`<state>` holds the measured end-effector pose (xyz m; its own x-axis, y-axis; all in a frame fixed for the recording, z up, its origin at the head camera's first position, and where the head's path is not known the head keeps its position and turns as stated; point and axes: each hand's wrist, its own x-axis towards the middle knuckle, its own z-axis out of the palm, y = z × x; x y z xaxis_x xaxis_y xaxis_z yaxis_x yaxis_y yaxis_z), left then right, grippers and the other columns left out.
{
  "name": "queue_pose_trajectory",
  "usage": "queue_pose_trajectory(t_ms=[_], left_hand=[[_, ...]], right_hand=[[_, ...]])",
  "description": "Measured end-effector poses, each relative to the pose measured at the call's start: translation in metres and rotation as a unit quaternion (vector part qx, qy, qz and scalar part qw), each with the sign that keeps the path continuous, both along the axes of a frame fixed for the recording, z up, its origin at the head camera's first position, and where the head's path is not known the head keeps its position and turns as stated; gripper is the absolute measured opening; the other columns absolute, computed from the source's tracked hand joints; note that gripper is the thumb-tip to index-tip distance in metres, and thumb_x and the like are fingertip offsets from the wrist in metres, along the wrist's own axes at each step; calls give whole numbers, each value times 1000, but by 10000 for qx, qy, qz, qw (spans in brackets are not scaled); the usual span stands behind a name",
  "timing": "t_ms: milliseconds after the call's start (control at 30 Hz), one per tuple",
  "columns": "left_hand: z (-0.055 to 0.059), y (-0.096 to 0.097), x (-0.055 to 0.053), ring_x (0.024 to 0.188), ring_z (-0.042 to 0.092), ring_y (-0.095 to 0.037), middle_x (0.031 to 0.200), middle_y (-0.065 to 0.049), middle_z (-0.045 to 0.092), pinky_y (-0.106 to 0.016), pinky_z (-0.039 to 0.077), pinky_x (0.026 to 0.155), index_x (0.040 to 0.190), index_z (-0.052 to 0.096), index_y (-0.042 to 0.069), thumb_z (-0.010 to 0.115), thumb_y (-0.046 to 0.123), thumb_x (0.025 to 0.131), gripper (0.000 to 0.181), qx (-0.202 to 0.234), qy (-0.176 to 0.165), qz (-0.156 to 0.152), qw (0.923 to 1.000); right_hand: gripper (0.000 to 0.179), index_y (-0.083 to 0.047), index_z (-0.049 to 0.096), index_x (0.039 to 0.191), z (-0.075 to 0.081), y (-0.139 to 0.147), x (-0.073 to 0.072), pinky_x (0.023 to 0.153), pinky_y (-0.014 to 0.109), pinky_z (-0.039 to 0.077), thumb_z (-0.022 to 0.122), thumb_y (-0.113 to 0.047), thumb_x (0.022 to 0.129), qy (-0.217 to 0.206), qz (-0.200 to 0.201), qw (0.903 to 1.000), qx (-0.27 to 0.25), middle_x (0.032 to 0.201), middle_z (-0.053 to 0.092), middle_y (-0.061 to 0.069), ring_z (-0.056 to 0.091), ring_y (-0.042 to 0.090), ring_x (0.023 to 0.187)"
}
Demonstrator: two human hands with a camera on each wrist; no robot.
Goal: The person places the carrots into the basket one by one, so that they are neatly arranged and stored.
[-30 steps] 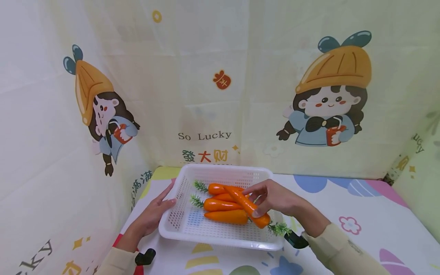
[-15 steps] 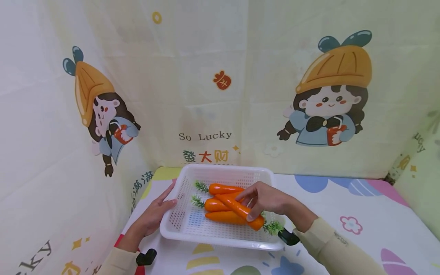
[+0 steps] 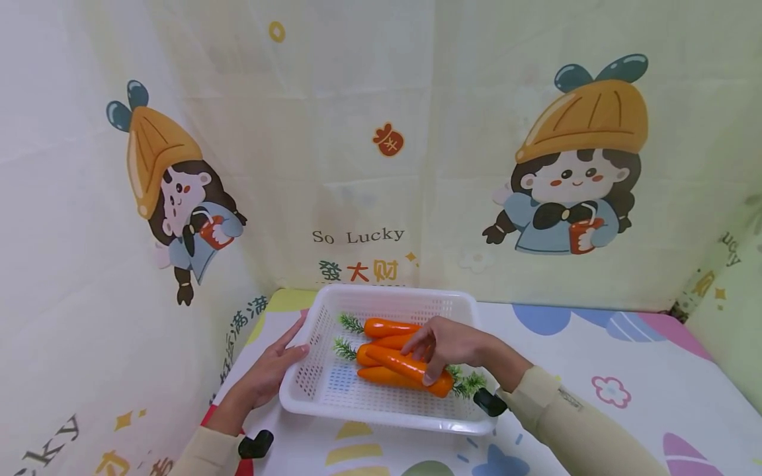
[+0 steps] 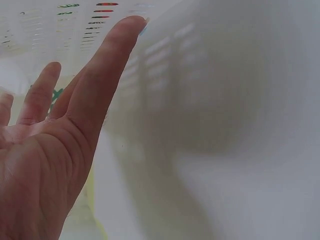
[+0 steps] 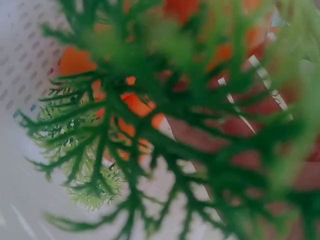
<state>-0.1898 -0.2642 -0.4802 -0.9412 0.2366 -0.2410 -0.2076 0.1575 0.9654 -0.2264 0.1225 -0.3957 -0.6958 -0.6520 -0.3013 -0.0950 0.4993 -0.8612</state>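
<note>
My right hand point(image 3: 457, 344) pinches an orange carrot point(image 3: 400, 362) between thumb and fingers, low over the other carrots in a white perforated plastic basket point(image 3: 369, 420). The carrot slants, its thin tip toward the left and its green leafy top point(image 3: 471, 383) at the lower right. Beneath and behind it lie several carrots, among them one at the back point(image 3: 389, 327) and one at the front point(image 3: 383, 377). Blurred green leaves point(image 5: 150, 125) fill much of the right wrist view. My left hand point(image 3: 268, 373) touches the basket's left side with fingers extended, as the left wrist view also shows.
The basket stands on a table with a colourful printed cloth point(image 3: 559, 370). Pale printed curtains point(image 3: 452, 165) rise close behind the table and at its left and right. A black wrist mount point(image 3: 489, 402) overlaps the basket's right front corner.
My right hand has moved left and slightly lower with the carrot, bringing it down onto the pile; the carrot now lies flatter. My left hand has stayed at the basket's side.
</note>
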Motion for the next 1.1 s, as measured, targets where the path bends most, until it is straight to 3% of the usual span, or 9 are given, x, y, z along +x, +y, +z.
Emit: queue_pose_trajectory(t_ms=[200,433,700,933,1100], left_hand=[[-2,-1,-1,121,70,-33,157,-16,53,-50,62,94,161,20,57,63,40,103,74,-52,3,-5,10000],[-2,-1,-2,119,71,-31,156,-15,55,-50,63,94,160,21,57,65,41,102,75,-79,-43,81,9999],[0,1,-1,124,69,-33,157,-15,53,-52,62,95,160,22,56,65,41,102,75,-22,-66,109,9999],[-1,1,-1,124,69,-33,157,-15,53,-52,62,95,161,21,56,65,40,102,74,-32,-55,81,9999],[0,1,-1,123,69,-33,157,-15,53,-52,62,95,161,21,55,64,40,102,75,-48,-60,100,9999]], right_hand=[[45,-9,80,112,-6,-6,-8,66,28,57,86,3,69,-19,226,9996,174,97,72,4,60,21,90],[44,-12,82,109,-14,-17,-10,66,28,56,88,2,67,0,381,9986,379,97,72,3,60,20,94],[38,-14,83,105,-19,-26,-9,60,27,53,88,2,71,38,491,9965,674,87,71,3,59,18,81],[36,-12,82,101,-23,-33,-6,74,31,62,90,3,70,42,429,9960,788,93,76,0,64,18,91],[33,-13,82,95,-26,-36,-5,89,39,64,92,3,68,-64,132,9965,817,104,75,-2,63,18,103]])
